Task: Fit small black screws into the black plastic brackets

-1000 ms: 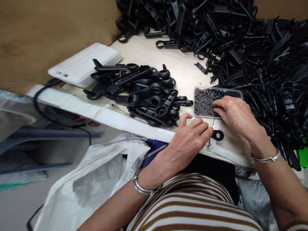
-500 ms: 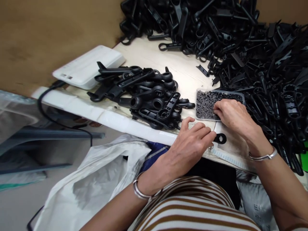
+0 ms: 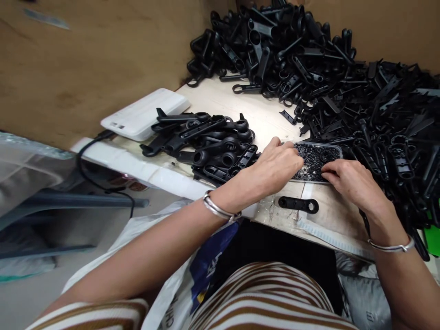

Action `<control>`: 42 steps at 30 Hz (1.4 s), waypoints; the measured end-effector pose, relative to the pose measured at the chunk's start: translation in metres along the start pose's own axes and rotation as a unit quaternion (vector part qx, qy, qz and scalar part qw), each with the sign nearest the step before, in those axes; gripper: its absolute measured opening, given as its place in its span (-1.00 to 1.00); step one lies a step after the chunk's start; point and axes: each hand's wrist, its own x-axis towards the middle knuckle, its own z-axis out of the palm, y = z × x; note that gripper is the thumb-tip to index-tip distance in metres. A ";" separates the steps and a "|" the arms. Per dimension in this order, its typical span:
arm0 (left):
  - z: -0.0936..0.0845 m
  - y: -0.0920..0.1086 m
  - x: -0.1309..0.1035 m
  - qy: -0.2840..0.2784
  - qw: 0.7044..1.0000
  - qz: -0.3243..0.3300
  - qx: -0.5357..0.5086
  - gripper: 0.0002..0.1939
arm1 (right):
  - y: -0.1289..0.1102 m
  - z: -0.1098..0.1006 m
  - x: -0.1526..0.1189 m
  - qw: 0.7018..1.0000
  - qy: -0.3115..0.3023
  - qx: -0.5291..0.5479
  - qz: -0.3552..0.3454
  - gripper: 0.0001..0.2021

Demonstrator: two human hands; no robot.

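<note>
Small pieces (image 3: 311,158) in a shallow clear box (image 3: 311,182) are reached from both sides. By the right hand (image 3: 355,183) a narrow grip is formed at the box; whether a piece is pinched cannot be told. The fingers of the left hand (image 3: 280,162) are curled over the box's opposite end, their grip hidden.

The work is judged to be at the small-piece stage: one black part (image 3: 297,204) is laid on the desk (image 3: 330,215), nearer the wearer than both grips, untouched. Beyond the left grip a pile (image 3: 209,142) is gathered; beyond the right, a larger heap (image 3: 343,98). Which is finished cannot be told.

The part is long, round-ended and channelled, pierced at its right end.
</note>
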 end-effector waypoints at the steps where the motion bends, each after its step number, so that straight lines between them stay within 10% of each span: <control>1: 0.002 0.000 0.004 -0.007 1.000 0.003 0.009 -0.73 | -0.001 0.000 0.000 1.000 -0.007 -0.017 0.009 -0.80; 10: -0.006 0.001 0.017 -0.126 0.992 -0.025 -0.013 -0.74 | -0.008 0.006 0.009 0.997 -0.027 -0.066 0.035 -0.82; 18: -0.016 -0.001 0.014 -0.042 0.969 -0.150 -0.191 -0.79 | -0.003 0.005 0.004 0.989 0.069 0.127 0.035 -0.85; 21: -0.022 0.003 0.007 0.034 0.908 -0.207 -0.363 -0.85 | -0.004 0.005 -0.003 0.926 0.117 0.357 0.022 -0.94; 25: -0.025 0.017 -0.006 0.083 0.726 -0.268 -0.628 -0.95 | -0.015 0.010 -0.019 0.796 0.115 0.594 0.025 -0.83; 30: -0.019 0.040 -0.019 0.114 0.544 -0.304 -0.774 -0.83 | -0.029 0.024 -0.037 0.705 0.130 0.696 0.037 -0.82; 34: -0.014 0.053 -0.023 0.133 0.491 -0.300 -0.807 -0.83 | -0.037 0.032 -0.046 0.664 0.145 0.733 0.033 -0.85; 42: -0.006 0.062 -0.025 0.156 0.480 -0.297 -0.811 -0.84 | -0.041 0.038 -0.056 0.646 0.195 0.738 0.028 -0.89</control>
